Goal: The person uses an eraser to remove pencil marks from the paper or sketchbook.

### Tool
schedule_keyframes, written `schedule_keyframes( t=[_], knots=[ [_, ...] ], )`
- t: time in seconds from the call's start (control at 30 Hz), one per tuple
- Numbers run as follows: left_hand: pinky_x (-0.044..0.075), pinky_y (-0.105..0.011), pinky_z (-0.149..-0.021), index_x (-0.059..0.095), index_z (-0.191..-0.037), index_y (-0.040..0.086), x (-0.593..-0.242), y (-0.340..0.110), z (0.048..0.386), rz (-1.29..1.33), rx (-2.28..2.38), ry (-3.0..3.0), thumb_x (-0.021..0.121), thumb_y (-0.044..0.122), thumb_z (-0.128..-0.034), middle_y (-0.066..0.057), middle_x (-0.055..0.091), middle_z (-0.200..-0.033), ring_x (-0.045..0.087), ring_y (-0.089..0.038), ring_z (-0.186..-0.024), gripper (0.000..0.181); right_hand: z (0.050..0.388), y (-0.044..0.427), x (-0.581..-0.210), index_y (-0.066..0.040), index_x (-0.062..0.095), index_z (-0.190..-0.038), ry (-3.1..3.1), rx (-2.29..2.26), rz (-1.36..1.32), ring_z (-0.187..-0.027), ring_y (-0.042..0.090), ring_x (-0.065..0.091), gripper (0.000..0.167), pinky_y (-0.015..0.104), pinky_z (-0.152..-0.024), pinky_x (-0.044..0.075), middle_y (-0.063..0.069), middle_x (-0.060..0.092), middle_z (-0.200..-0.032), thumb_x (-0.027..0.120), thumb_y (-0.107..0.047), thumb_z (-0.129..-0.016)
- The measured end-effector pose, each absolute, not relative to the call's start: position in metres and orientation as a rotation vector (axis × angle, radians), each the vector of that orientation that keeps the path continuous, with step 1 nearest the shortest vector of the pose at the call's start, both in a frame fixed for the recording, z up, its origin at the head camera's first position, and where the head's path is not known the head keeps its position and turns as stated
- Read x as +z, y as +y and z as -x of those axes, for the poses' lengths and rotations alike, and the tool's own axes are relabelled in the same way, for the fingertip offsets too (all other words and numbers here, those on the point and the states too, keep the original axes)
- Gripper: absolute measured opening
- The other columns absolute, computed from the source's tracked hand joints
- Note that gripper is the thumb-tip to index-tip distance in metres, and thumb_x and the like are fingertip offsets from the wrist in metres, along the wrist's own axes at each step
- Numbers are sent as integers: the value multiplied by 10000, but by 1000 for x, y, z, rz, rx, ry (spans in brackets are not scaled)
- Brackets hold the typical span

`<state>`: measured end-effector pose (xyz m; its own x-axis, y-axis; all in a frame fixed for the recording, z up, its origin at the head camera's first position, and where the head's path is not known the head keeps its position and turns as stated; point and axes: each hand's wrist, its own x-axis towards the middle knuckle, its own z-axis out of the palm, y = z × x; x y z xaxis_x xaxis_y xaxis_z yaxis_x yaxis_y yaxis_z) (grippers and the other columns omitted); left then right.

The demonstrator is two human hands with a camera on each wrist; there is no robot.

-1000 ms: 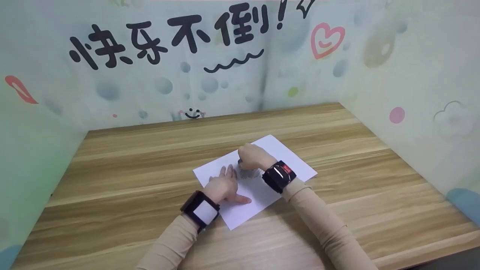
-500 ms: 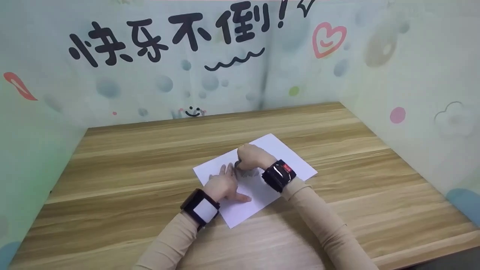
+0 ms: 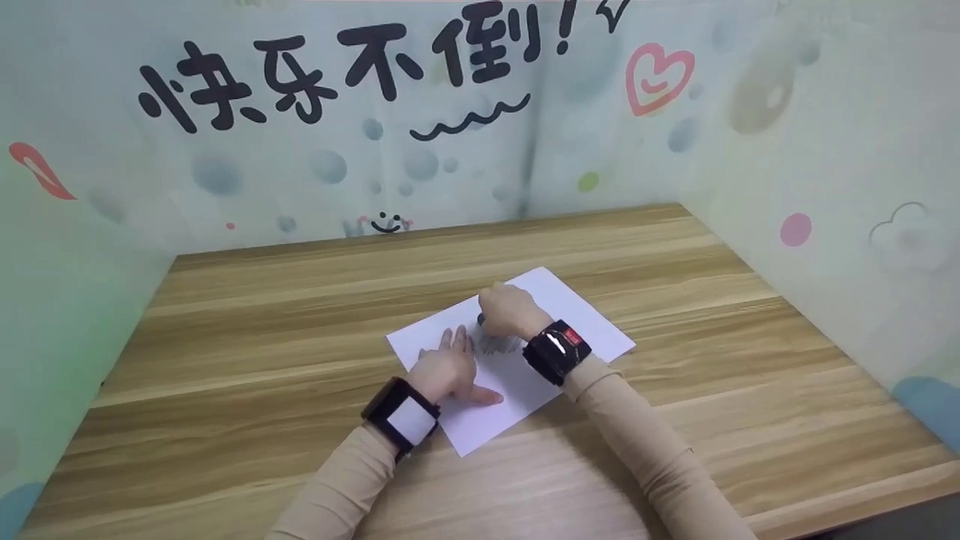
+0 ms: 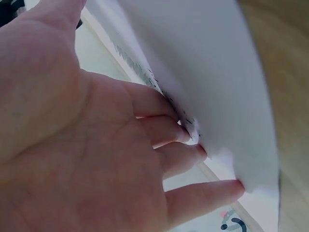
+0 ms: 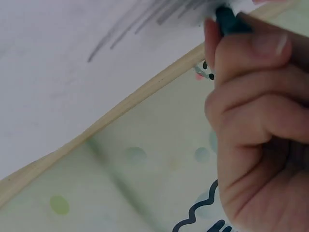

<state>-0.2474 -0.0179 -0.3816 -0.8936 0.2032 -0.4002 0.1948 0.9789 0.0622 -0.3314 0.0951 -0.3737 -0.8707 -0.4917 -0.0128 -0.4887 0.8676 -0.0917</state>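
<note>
A white sheet of paper [image 3: 525, 382] lies aslant on the wooden table, with grey shading strokes [image 3: 499, 345] near its middle. My left hand [image 3: 444, 375] rests on the sheet's left part, fingers straight and thumb spread. Dark crumbs [image 4: 188, 121] lie by its fingertips in the left wrist view. My right hand [image 3: 511, 311] pinches a small dark teal eraser [image 5: 231, 20] against the paper beside the shading. Most of the eraser is hidden by the curled fingers. Smudged grey lines [image 5: 145, 24] show next to it in the right wrist view.
The wooden table [image 3: 262, 322] extends around the sheet on every side. Printed walls [image 3: 450, 165] enclose it at the back, left and right. Black bands with cameras [image 3: 556, 351] sit on both wrists.
My right hand first slid slightly left toward the left fingers, then back up and right, with the eraser still pinched. The left hand and the sheet stayed in place.
</note>
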Motion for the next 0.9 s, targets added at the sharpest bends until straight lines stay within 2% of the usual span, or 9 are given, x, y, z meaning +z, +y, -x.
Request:
schedule_keyframes(
  t=[0.1,0.2,0.33,0.47,0.57,0.73,0.9],
  knots=[
    [248,-584,-1148,158,-1504,-18,-381,-19,246,-285,38,2711,578,658,-812,-150,43,-1612,53,-299,-1497,1055,330,94,-372,-2,700,-793,2913,-120,868,-633,181,520,102,350,-595,512,132,696,-803,660,-95,-780],
    [247,-580,-1150,156,-1505,-16,-379,-19,246,-286,49,2719,586,655,-808,-147,46,-1612,55,-297,-1498,1059,330,95,-370,-6,693,-764,2937,-138,830,-618,195,529,103,376,-594,529,147,701,-800,664,-104,-768],
    [249,-580,-1149,150,-1509,-9,-380,-18,245,-286,52,2720,590,654,-807,-147,59,-1612,60,-291,-1498,1061,332,100,-371,-59,540,-635,3065,-171,709,-629,201,477,183,436,-596,534,105,603,-746,636,-115,-780],
    [247,-576,-1152,150,-1506,-21,-382,-18,245,-277,50,2712,591,652,-807,-150,69,-1612,65,-289,-1498,1065,336,108,-368,-132,440,-603,3018,-283,758,-598,157,462,286,313,-518,424,17,481,-655,603,-145,-837],
    [243,-569,-1157,150,-1509,-9,-381,-19,246,-278,53,2721,594,654,-804,-148,65,-1612,64,-292,-1498,1064,336,108,-366,-139,466,-620,2982,-294,847,-592,135,458,265,273,-516,374,-15,463,-637,595,-155,-851],
    [236,-570,-1159,143,-1512,0,-380,-20,246,-282,52,2721,588,658,-806,-142,54,-1613,55,-292,-1498,1063,336,102,-370,-128,477,-611,2989,-187,920,-601,147,449,251,324,-524,413,-4,470,-651,604,-159,-826],
    [235,-580,-1155,141,-1508,-15,-378,-20,246,-282,52,2716,589,655,-807,-140,48,-1614,52,-293,-1498,1069,333,97,-369,-59,637,-675,2849,-138,954,-560,113,463,164,227,-491,354,-40,499,-595,627,-152,-810]
  ],
)
